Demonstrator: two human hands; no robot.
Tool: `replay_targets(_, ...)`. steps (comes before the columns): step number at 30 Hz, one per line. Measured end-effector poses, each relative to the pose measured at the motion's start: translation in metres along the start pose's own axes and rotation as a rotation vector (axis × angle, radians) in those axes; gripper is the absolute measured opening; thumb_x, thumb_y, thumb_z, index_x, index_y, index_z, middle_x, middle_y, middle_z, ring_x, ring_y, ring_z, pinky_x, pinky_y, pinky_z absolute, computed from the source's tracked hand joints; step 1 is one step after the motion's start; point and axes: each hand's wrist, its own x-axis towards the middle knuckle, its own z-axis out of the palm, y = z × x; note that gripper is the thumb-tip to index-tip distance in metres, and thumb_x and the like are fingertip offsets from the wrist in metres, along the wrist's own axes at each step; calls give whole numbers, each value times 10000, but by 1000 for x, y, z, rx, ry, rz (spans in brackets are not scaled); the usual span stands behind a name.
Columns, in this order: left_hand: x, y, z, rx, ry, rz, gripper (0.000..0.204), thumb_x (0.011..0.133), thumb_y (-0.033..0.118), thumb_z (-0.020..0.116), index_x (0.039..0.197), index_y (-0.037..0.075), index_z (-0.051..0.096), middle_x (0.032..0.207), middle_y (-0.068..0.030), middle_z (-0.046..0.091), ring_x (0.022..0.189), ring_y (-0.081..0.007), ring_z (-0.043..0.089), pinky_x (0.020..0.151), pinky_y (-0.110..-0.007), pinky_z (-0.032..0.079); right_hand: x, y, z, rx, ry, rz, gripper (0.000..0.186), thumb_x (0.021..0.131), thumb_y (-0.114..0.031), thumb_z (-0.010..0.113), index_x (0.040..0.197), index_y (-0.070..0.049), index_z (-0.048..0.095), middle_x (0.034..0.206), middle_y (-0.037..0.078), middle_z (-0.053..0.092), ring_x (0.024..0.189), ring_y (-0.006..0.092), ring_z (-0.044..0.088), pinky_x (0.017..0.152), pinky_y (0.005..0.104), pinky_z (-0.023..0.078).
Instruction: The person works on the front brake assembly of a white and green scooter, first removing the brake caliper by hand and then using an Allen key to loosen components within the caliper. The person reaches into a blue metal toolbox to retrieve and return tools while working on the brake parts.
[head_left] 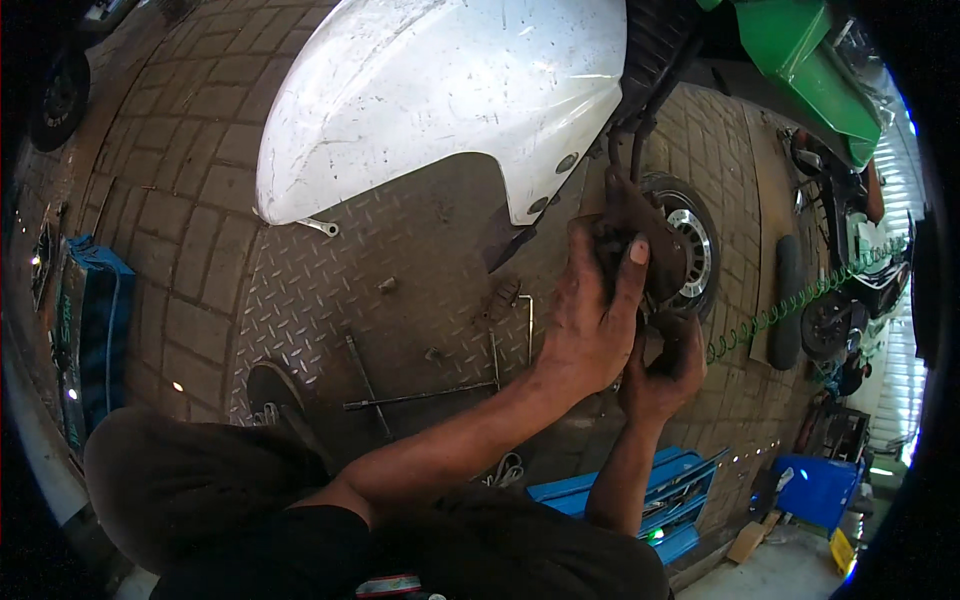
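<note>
- I see the left hand [585,320] pinching a dark brake caliper [660,255].
- Just below it, the right hand [664,375] curls; I cannot tell its grip.
- Beyond both: a white fender [430,90].

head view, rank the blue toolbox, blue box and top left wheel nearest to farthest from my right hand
From the right hand:
1. Blue toolbox, just below it in view
2. Blue box, lower right
3. Wheel, far top left

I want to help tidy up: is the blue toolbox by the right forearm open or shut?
Open: inside the toolbox, metal things show uncovered.
</note>
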Motion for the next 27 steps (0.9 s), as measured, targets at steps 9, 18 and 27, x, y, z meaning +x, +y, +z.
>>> replay_targets(9, -3, 2, 0, 6, 26, 52, 711, 959, -45, 478, 1589, 170, 227, 1466, -463, 193, 1233, -640, 424, 970, -604, 441, 11, -7, -15, 12, -85, 14, 247, 675, 23, 722, 912, -21, 667, 924, 109, 694, 822, 294, 701, 719, 361, 549)
replay_targets(18, -13, -12, -7, 107, -31, 42, 750, 951, -95, 413, 1599, 210, 190, 1523, -466, 92, 1370, -673, 219, 1063, -600, 380, 11, -17, -18, -154, -140, -78, 265, 674, -10, 756, 926, -18, 675, 904, 124, 701, 824, 308, 707, 722, 369, 546)
replay_targets(27, -17, -25, -9, 73, -113, -161, 597, 1027, 75, 411, 1588, 145, 219, 1570, -365, 176, 1443, -522, 259, 1174, -488, 280, 8, -8, -26, -8, -86, -178, 462, 652, -89, 832, 1076, -5, 669, 1093, 181, 684, 942, 310, 700, 752, 408, 571)
